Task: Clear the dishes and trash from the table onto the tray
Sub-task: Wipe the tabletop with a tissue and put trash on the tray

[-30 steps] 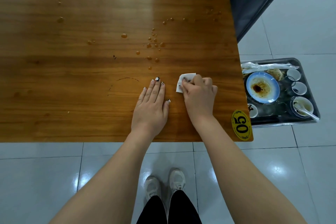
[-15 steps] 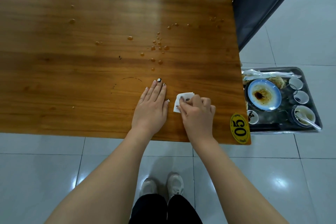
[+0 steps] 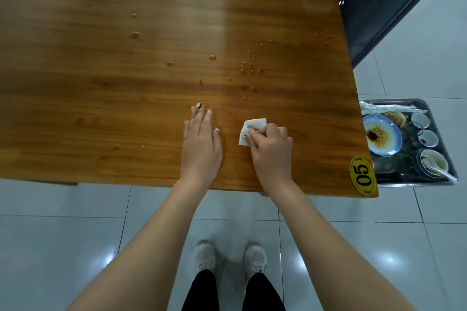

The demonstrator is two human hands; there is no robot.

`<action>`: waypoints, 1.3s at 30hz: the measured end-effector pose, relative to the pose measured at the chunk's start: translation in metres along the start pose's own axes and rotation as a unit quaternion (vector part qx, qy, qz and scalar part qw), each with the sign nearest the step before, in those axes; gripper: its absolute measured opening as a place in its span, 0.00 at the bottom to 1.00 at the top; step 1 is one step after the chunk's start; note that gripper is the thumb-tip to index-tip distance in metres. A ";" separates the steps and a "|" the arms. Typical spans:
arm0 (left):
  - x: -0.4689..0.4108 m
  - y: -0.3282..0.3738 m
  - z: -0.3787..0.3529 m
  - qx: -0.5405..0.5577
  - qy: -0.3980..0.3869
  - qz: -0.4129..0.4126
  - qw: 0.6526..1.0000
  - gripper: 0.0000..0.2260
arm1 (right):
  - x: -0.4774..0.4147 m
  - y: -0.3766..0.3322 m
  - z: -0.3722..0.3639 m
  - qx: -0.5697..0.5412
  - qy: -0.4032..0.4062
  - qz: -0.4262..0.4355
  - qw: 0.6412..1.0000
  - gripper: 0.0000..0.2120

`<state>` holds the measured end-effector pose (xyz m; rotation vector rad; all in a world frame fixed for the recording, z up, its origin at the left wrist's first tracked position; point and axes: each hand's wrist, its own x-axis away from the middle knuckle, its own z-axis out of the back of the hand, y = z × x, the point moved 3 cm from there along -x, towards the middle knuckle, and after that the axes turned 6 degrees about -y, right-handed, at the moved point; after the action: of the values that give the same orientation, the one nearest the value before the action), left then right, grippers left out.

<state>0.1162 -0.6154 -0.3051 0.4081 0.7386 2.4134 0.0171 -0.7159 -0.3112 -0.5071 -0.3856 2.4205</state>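
- Glossy wooden table (image 3: 126, 88), its grain running sideways, lies under both hands; its left and far parts are cut off.
- Rectangular metal tray (image 3: 417, 182) sits well right of the right hand, past the table's edge, which hides its left side.
- Left hand (image 3: 201, 141) rests flat, fingers straight, palm on the wood.
- Right hand (image 3: 271, 151), just beside it, grips a crumpled white paper napkin (image 3: 249, 125) against the tabletop with curled fingers.
- On the tray: a round blue-rimmed plate (image 3: 398, 137) smeared with brown sauce, a bowl (image 3: 421, 159) holding a white spoon (image 3: 439, 171), small cups (image 3: 420, 119); the other bits are hard to make out.
- Amber droplets (image 3: 250, 68) bead beyond both hands.
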 end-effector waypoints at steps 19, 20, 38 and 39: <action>-0.002 -0.073 0.012 -0.130 -0.055 -0.040 0.989 0.23 | -0.051 -0.088 -0.069 0.096 -0.100 0.000 0.990 0.11; -0.004 -0.072 0.010 -0.140 -0.065 -0.035 0.987 0.23 | -0.056 -0.086 -0.070 0.099 -0.124 -0.015 0.987 0.12; -0.009 -0.063 0.007 -0.193 -0.086 0.054 0.976 0.27 | -0.041 -0.056 -0.052 0.131 -0.083 -0.029 0.987 0.15; -0.010 -0.063 0.006 -0.196 -0.085 0.054 0.975 0.27 | -0.051 -0.059 -0.055 0.135 -0.103 -0.039 0.985 0.15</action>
<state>0.1538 -0.5760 -0.3384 0.4933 0.1593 2.5079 0.1100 -0.6949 -0.3237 -0.1216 -0.1545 2.4056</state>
